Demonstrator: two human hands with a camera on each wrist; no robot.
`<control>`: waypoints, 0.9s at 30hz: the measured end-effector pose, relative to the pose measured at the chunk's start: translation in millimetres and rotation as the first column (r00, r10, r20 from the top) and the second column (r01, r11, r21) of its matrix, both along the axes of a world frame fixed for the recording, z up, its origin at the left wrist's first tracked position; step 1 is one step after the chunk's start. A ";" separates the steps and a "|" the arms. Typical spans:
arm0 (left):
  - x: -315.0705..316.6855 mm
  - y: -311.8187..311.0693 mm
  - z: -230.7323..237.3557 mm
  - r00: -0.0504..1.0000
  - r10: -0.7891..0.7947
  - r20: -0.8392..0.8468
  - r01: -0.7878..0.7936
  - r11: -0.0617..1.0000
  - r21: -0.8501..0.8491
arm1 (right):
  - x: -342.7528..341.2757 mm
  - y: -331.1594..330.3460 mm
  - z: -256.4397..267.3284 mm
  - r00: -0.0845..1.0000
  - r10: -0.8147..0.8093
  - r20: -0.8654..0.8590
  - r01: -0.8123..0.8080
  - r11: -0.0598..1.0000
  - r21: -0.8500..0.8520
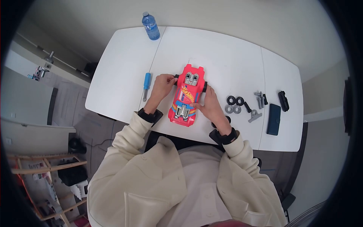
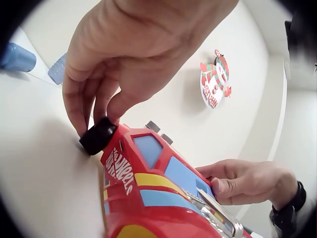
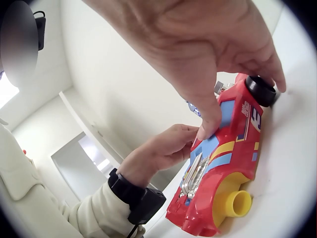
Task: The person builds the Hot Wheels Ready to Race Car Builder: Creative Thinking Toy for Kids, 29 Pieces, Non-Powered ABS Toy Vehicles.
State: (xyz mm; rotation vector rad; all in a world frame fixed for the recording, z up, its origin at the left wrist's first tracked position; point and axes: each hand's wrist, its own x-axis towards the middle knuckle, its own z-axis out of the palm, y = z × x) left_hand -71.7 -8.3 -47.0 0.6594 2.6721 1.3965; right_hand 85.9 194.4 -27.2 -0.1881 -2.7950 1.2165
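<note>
Holds a red toy car [image 1: 187, 95] on the white bench [image 1: 227, 56] between left hand [image 1: 163, 85] and right hand [image 1: 211, 106], lengthwise away from the body [image 1: 198, 176].

Pinches the far-left wheel [image 2: 98, 136] with the left; spans car top and far-right wheel [image 3: 261, 91] with right thumb and fingers. Has a capped bottle [image 1: 152, 28] near the far edge, contents unclear.

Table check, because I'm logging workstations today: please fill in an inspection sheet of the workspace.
Surface: white table, no spill seen.
Job's things: red toy car; blue-handled screwdriver; black rings, gray rings and small gray parts, loose on the table's right side.
Clutter: blue bottle; dark flat case.
Grip: left hand pinches a black wheel at the car's side; right hand holds the car.
Cables: dark cord on the floor; another cord at the left wrist.
Surroundings: wooden shelving, pale walls, snowman decoration.
</note>
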 end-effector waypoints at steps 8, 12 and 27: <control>2.1 6.6 7.8 0.980 -0.052 0.193 0.057 0.998 -0.018 | -0.6 2.0 4.9 0.997 0.071 -0.033 -0.074 0.992 -0.103; 9.4 9.0 28.2 0.969 -0.106 0.225 0.131 0.987 -0.097 | -1.5 3.1 6.3 0.996 0.084 -0.021 -0.086 0.984 -0.154; 33.8 26.5 40.5 0.987 -0.107 0.117 0.135 0.956 -0.260 | -4.8 8.4 -4.0 0.995 0.094 0.032 -0.091 0.990 -0.104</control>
